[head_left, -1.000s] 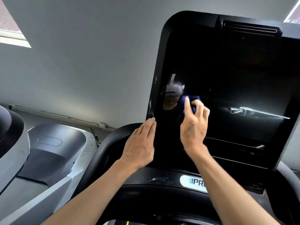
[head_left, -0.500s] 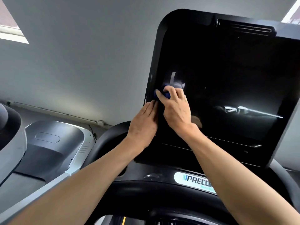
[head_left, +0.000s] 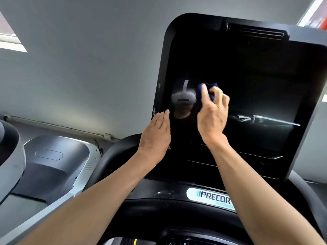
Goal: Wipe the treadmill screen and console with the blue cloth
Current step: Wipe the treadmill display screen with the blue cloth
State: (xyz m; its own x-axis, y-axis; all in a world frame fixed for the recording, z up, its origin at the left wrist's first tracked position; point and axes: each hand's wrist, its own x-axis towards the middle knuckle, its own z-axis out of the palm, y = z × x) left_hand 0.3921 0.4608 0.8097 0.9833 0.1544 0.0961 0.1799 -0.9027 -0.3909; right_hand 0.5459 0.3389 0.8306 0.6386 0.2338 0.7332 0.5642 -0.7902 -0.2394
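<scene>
At the centre of the frame the right hand (head_left: 212,115) presses the blue cloth (head_left: 206,91) against the dark treadmill screen (head_left: 247,96); the cloth is bunched under its curled fingers (head_left: 205,93), peeking out above them. The left hand (head_left: 155,138), fingers straight, rests flat on the screen's left edge, just beside.

A single head-worn wide-angle view looks forward and slightly upward from close behind the treadmill, within arm's reach of the dark screen (head_left: 247,103), which fills the right half; both forearms enter from the bottom edge, and the grey wall (head_left: 88,59) fills the left.
</scene>
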